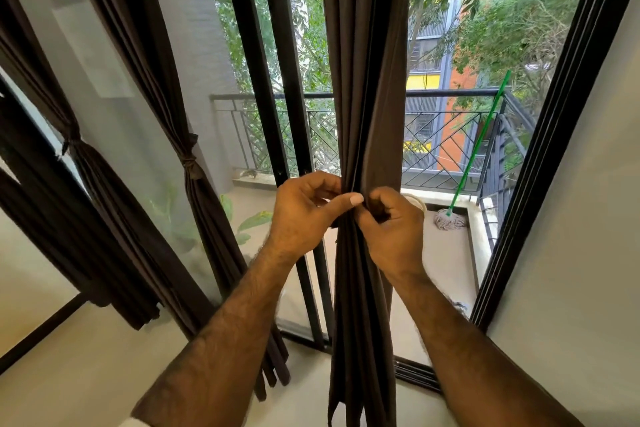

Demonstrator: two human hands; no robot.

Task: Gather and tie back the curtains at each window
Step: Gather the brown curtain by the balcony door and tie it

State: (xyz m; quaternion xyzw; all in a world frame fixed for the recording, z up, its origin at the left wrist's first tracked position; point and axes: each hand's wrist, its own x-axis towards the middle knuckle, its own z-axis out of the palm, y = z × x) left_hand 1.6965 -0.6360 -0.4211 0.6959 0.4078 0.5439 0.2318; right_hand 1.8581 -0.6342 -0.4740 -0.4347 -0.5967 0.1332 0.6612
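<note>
Brown curtain [367, 80], hanging at the balcony door, bunched into a narrow column. Pinched at waist height by left hand [304, 215] and right hand [391, 229], probably to cinch folds before tying. Two neighbouring curtains [188, 163] already tied.

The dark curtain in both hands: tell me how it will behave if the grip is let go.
The dark curtain hangs in soft vertical folds, so it is probably limp and would likely spread open again. The left hand and right hand bunch it easily, suggesting lightish, pliable cloth. No knot shows yet, so it probably won't stay gathered.
</note>
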